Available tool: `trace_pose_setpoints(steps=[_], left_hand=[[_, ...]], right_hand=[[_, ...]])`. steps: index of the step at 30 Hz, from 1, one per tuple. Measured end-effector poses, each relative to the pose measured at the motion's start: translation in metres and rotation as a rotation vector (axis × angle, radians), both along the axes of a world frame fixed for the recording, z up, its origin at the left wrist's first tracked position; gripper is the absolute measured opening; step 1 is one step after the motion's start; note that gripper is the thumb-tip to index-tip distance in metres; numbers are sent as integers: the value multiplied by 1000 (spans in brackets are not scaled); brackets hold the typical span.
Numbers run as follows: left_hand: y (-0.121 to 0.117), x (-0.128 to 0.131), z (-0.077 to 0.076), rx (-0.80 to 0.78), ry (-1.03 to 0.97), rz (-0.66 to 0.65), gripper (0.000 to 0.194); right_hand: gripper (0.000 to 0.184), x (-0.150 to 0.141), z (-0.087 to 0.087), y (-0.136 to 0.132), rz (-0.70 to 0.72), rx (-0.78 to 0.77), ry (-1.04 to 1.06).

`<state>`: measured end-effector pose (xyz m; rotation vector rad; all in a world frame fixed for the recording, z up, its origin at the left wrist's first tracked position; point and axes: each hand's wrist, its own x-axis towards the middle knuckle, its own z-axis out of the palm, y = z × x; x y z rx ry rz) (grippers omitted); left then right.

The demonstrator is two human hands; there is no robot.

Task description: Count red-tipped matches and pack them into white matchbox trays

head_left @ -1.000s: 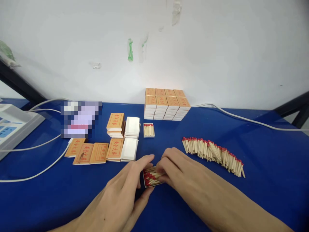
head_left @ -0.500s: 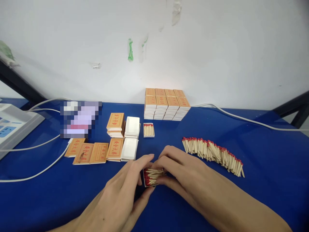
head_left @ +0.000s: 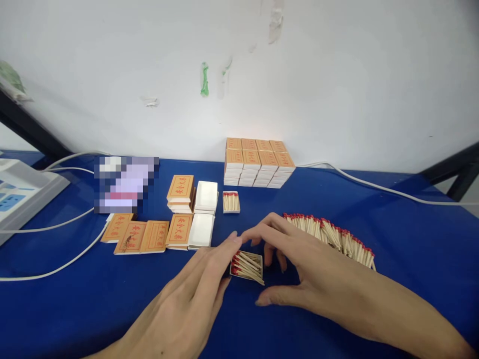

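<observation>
A small white matchbox tray (head_left: 262, 267) lies on the blue table between my hands, loaded with red-tipped matches (head_left: 247, 264). Some matches slant, and a few ends poke over its near right corner. My left hand (head_left: 194, 289) grips the left end of this tray, fingers at the far corner and thumb by the near one. Around the right end curves my right hand (head_left: 295, 264), its thumb and fingers apart and nothing between them. Its index fingertip comes close to the left fingertips. Behind the right hand lies a long row of loose matches (head_left: 329, 232), partly covered by it.
A second filled tray (head_left: 231, 202) sits farther back, before a stack of orange-topped matchboxes (head_left: 258, 162) at the wall. White empty trays (head_left: 201, 230) and orange matchbox sleeves (head_left: 179, 231) are at left, near a blurred-out object (head_left: 125, 184) and white cables (head_left: 71, 262).
My right hand has let go of the matches and opened, drawing back to the right. The tray now shows more fully and sits slightly farther right. My left thumb has pulled in.
</observation>
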<state>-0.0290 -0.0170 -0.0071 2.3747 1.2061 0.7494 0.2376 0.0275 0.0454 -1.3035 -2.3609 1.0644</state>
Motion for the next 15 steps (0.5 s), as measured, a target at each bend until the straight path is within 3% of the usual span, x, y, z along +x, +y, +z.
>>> trace_pose_setpoints(steps=[7,15], left_hand=[[0,2,1,41,16,23,65],[0,2,1,83,35,45,64]], right_hand=[[20,-3,-6,0,42,-89,-11],[30,-9,-5,-4,-4,-128,33]])
